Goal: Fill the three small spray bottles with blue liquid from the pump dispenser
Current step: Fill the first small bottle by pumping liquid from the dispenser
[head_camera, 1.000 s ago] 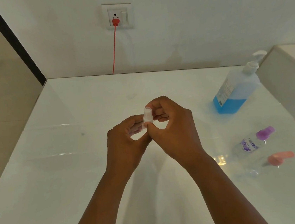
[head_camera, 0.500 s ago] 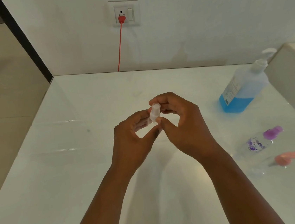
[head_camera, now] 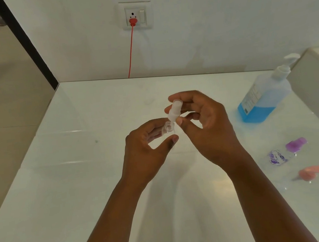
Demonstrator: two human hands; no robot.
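Since the earlier frames the clear spray cap (head_camera: pixel 175 111) has come off the small clear bottle (head_camera: pixel 167 129): it now sits tilted just above the bottle's open threaded neck, where before it was seated on it. The right hand (head_camera: pixel 205 127) pinches the cap between thumb tip and fingers, the other fingers curled loosely behind it. The left hand (head_camera: pixel 147 148) grips the bottle body in its curled fingers, thumb stretched out below the neck.

Both hands are raised over the white table (head_camera: pixel 83 189), well to the left of the pump dispenser (head_camera: pixel 265 96). The dispenser stands near the table's far right edge, partly filled with blue liquid, its white pump head pointing right. Nearer than the dispenser lie two more small spray bottles on their sides: one with a purple cap (head_camera: pixel 283 151), and nearer still one with a pink cap (head_camera: pixel 309 173). Left of the dispenser, on the wall, a red plug and cord (head_camera: pixel 131 46) hang from a socket (head_camera: pixel 135 16).
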